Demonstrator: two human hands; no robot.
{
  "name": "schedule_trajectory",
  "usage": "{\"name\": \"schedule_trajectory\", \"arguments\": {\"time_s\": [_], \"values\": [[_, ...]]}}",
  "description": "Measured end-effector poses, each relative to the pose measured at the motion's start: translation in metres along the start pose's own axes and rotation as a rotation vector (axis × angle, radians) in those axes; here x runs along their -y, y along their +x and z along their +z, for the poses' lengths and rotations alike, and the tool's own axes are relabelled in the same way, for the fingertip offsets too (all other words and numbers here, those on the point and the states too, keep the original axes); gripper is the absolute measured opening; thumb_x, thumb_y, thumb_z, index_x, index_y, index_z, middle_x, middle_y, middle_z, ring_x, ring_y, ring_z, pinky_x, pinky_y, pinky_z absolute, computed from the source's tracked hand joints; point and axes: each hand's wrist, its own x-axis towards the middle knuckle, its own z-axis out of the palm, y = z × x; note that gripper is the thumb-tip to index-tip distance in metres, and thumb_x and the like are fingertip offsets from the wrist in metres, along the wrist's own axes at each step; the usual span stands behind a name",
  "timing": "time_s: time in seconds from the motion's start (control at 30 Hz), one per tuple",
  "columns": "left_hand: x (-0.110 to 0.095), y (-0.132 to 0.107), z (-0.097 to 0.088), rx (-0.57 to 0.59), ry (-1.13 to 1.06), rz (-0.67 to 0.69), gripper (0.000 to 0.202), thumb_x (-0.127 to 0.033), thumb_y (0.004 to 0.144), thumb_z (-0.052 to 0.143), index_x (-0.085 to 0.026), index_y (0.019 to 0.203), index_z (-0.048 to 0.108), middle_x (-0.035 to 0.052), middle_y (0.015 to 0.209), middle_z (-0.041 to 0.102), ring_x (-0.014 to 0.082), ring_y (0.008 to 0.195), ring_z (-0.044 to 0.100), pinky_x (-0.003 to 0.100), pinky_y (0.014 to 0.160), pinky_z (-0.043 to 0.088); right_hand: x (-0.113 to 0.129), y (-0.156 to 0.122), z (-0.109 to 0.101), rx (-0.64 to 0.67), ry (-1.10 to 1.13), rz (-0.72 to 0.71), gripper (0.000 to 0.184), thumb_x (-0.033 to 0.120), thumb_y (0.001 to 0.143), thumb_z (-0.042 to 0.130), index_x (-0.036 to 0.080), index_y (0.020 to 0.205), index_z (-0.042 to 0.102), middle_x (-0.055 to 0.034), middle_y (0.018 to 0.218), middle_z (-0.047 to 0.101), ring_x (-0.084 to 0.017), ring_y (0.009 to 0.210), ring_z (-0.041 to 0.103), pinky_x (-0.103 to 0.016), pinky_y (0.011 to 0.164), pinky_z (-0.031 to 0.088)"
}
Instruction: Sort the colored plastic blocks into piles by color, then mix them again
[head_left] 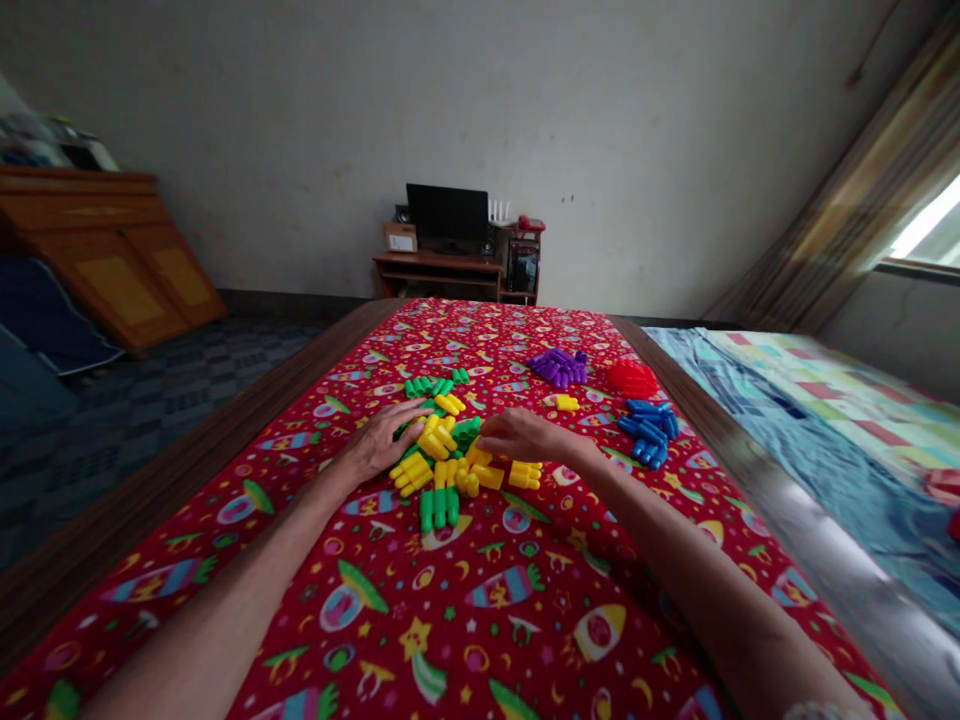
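Observation:
A mixed heap of yellow and green plastic blocks (442,455) lies in the middle of a table with a red patterned cloth (480,600). My left hand (386,438) rests flat on the cloth at the heap's left edge, fingers stretched toward the blocks. My right hand (521,435) reaches into the heap from the right, fingertips drawn together over a block near the centre; what they grip is hidden. A few yellow blocks (525,474) lie just under the right wrist.
Separate piles sit farther back: green blocks (433,385), purple blocks (559,367), red blocks (631,378), blue blocks (649,425), and one lone yellow block (566,403). A bed (825,420) runs along the right. A desk with a monitor (447,218) stands at the far wall.

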Motion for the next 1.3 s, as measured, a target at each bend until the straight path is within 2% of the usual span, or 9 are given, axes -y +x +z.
{"name": "schedule_trajectory", "arguments": {"time_s": [0.23,0.33,0.47,0.6,0.73,0.83,1.03,1.17,1.3], "values": [[-0.002,0.0,-0.001,0.0,0.017,0.011,0.073,-0.071,0.088,0.026,-0.018,0.117,0.067,0.013,0.136,0.057,0.0277,0.125,0.053,0.045,0.109,0.039,0.004,0.005,0.006,-0.046,0.055,0.029,0.028,0.033,0.087,0.056,0.012,0.072,0.065,0.0045,0.058,0.05,-0.006,0.054,0.039,-0.02,0.052,0.027],[-0.002,-0.001,-0.001,0.003,0.022,0.009,0.07,-0.069,0.089,0.027,-0.019,0.117,0.067,0.0124,0.137,0.057,0.0269,0.125,0.053,0.044,0.109,0.039,0.001,-0.001,-0.01,-0.056,0.015,0.095,0.018,0.021,0.082,0.059,0.012,0.09,0.072,0.0013,0.068,0.062,-0.008,0.058,0.048,-0.02,0.055,0.032],[-0.001,0.0,0.0,-0.008,0.025,0.022,0.072,-0.07,0.089,0.025,-0.018,0.116,0.067,0.0132,0.135,0.058,0.027,0.123,0.054,0.045,0.109,0.039,-0.018,-0.022,-0.044,-0.062,-0.122,0.275,0.031,0.014,0.08,0.058,0.013,0.108,0.071,-0.0058,0.088,0.071,-0.011,0.068,0.058,-0.02,0.058,0.039],[0.001,0.001,0.002,-0.02,0.027,0.031,0.075,-0.072,0.088,0.024,-0.017,0.115,0.068,0.0143,0.133,0.059,0.0277,0.122,0.056,0.045,0.108,0.04,-0.043,-0.045,-0.065,-0.06,-0.27,0.465,0.031,0.013,0.08,0.059,0.014,0.109,0.071,-0.0095,0.103,0.071,-0.016,0.087,0.063,-0.022,0.07,0.045],[0.002,0.001,0.002,-0.02,0.027,0.029,0.075,-0.072,0.088,0.024,-0.017,0.115,0.067,0.0142,0.134,0.059,0.0278,0.121,0.056,0.045,0.107,0.041,-0.044,-0.051,-0.068,-0.221,-0.47,0.601,0.027,0.014,0.083,0.056,0.014,0.106,0.07,-0.0121,0.106,0.07,-0.019,0.093,0.062,-0.025,0.073,0.045],[0.0,0.002,0.001,-0.012,0.033,0.023,0.078,-0.073,0.087,0.022,-0.016,0.116,0.067,0.0153,0.134,0.058,0.0286,0.122,0.055,0.046,0.108,0.04,-0.02,-0.044,-0.064,-0.25,-0.437,0.515,0.025,0.013,0.087,0.049,0.011,0.099,0.071,-0.0114,0.096,0.071,-0.016,0.082,0.064,-0.022,0.066,0.042],[-0.002,0.0,-0.001,0.02,0.027,-0.003,0.081,-0.074,0.086,0.022,-0.014,0.115,0.068,0.0168,0.135,0.057,0.0291,0.124,0.054,0.045,0.109,0.039,0.044,-0.03,-0.03,0.25,-0.264,0.121,0.023,0.03,0.083,0.067,0.018,0.102,0.07,-0.0052,0.1,0.072,-0.016,0.086,0.065,-0.022,0.066,0.046],[0.0,0.0,0.0,0.008,0.02,-0.002,0.078,-0.074,0.087,0.024,-0.016,0.115,0.068,0.0153,0.134,0.058,0.0282,0.123,0.054,0.044,0.109,0.04,0.053,-0.027,0.0,0.141,-0.489,0.118,0.027,0.027,0.084,0.064,0.019,0.111,0.066,-0.0102,0.113,0.068,-0.023,0.104,0.062,-0.032,0.084,0.049],[-0.001,0.0,0.0,-0.008,0.027,0.023,0.075,-0.072,0.088,0.024,-0.017,0.116,0.067,0.0139,0.135,0.058,0.0275,0.123,0.055,0.045,0.109,0.04,0.032,-0.026,0.005,0.065,-0.571,0.203,0.026,0.025,0.09,0.056,0.016,0.113,0.063,-0.0142,0.116,0.065,-0.026,0.109,0.061,-0.035,0.086,0.049]]}}
